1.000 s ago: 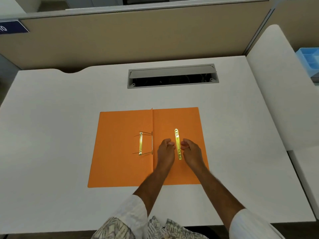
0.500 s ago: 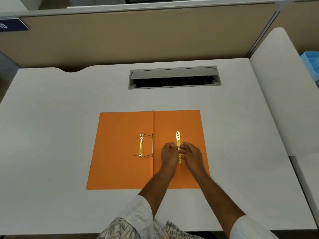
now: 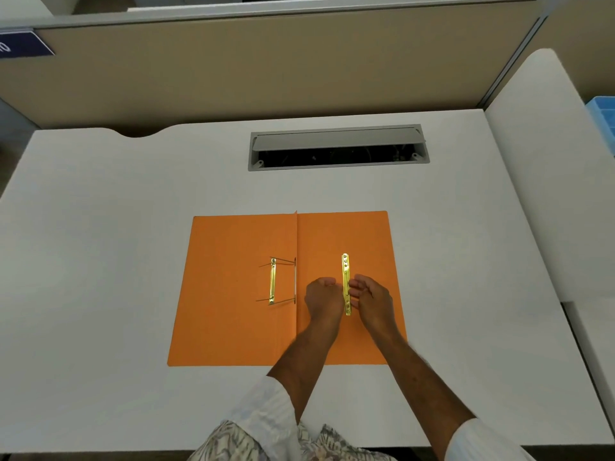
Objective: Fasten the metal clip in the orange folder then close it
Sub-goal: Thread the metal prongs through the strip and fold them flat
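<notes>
With the loose brass bar (image 3: 346,283) pinched between both hands' fingers (image 3: 327,283), it could be dropped or misaligned with the upright prongs (image 3: 283,261) of the orange folder (image 3: 233,311).

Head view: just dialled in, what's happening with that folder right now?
A person has the orange folder lying open on the white desk. Both hands, left hand and right hand, pinch the loose brass bar over the folder's right half. The clip base, prongs sticking out, sits on the left half beside the fold. The bar is not yet on the prongs.
</notes>
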`<state>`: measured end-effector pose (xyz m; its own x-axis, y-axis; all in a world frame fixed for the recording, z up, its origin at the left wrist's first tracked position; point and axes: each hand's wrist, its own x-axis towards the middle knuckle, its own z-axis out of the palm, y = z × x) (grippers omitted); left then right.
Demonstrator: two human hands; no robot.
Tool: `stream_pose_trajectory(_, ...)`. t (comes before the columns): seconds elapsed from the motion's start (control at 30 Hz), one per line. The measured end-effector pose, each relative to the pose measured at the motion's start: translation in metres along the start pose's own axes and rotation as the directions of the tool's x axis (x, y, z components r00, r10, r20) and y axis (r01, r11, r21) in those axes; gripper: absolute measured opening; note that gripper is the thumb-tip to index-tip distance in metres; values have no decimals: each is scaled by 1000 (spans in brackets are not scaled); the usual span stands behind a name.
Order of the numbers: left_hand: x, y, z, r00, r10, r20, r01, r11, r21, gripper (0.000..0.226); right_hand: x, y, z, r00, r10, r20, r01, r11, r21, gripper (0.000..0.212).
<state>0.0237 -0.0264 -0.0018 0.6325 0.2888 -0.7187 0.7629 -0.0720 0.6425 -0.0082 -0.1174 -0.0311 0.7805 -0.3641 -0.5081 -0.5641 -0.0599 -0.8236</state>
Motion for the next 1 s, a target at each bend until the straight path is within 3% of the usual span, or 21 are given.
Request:
stream_pose_trajectory(0.2,0,4,1,998,-64,16,65,996,-68,16,2,1,0,999,33,-6,-32,998,54,36)
stream_pose_trajectory(0.37,-1,10,9,999,-29,18,29,999,40,17,4,0,0,999,47,3,-47,994,101,39)
stream_pose_trajectory(0.5,-1,12,10,995,89,36,-94,979,180,15,-1,-2,-1,999,37,9,-37,993,113,39)
stream_pose_trajectory(0.73,-1,17,2,952,256,168,-304,855,420,12,-5,-3,3,1000,8,8,-9,998,62,40)
stream_pose_trajectory(0.93,7,15,-28,951,266,159,-302,909,287,8,-12,-10,19,997,-59,-44,56,997,-52,29)
stream_pose_trajectory(1.0,8,13,-41,949,269,162,-302,923,238,8,-15,-16,26,998,-61,-26,61,998,-5,23)
